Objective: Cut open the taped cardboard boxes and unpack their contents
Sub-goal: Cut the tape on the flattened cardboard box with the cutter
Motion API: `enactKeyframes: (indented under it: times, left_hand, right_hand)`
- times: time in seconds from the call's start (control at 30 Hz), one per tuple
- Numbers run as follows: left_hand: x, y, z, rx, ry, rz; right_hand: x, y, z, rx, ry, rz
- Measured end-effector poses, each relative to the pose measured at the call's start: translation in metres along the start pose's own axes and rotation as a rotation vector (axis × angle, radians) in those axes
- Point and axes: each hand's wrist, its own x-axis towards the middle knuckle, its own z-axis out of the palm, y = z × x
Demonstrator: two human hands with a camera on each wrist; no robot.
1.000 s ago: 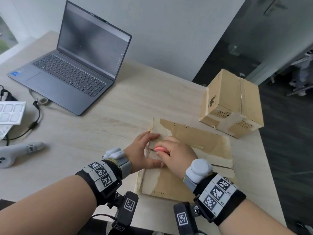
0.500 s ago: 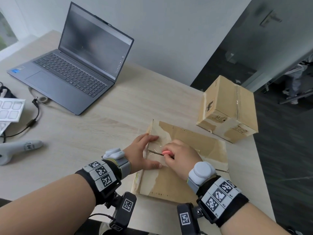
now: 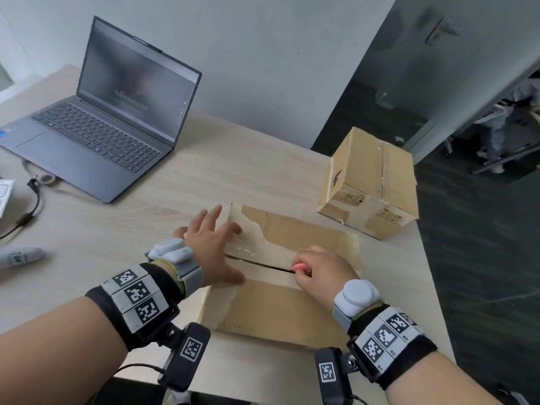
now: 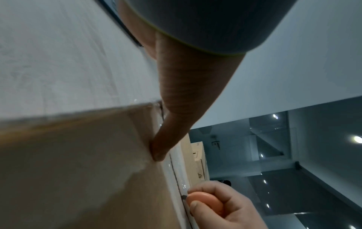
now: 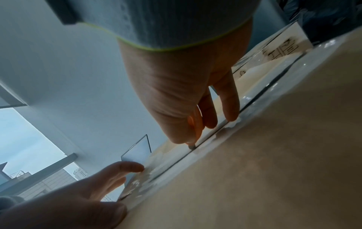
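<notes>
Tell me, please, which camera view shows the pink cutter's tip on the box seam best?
The right wrist view: the pink cutter shows its dark tip meeting the seam of the flat box. The left wrist view shows the pink body in the right hand. The head view shows only a pink sliver.

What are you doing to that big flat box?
A person is cutting it open. The right hand grips a small pink cutter with its tip in the taped seam on top of the flat cardboard box. The left hand lies spread flat on the box's near end, holding it steady. A dark slit runs along the seam between the hands. A second, smaller box sits taped shut behind.
</notes>
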Motion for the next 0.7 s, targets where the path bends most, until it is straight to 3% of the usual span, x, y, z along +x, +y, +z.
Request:
enactKeyframes:
  times: [0.17,0.37,0.7]
  left_hand:
    - [-0.007,0.050,0.007,0.113,0.042,0.072]
    - [-0.007,0.139,0.034,0.120,-0.024,0.198]
    - [-0.001,0.220,0.073,0.154,-0.026,0.189]
  right_hand:
    - [-0.016,0.036,-0.010,0.013,0.002,-0.003]
    - [-0.034,0.089,-0.021,0.029,0.019,-0.026]
    - [-0.060,0.167,-0.026,0.130,0.110,-0.063]
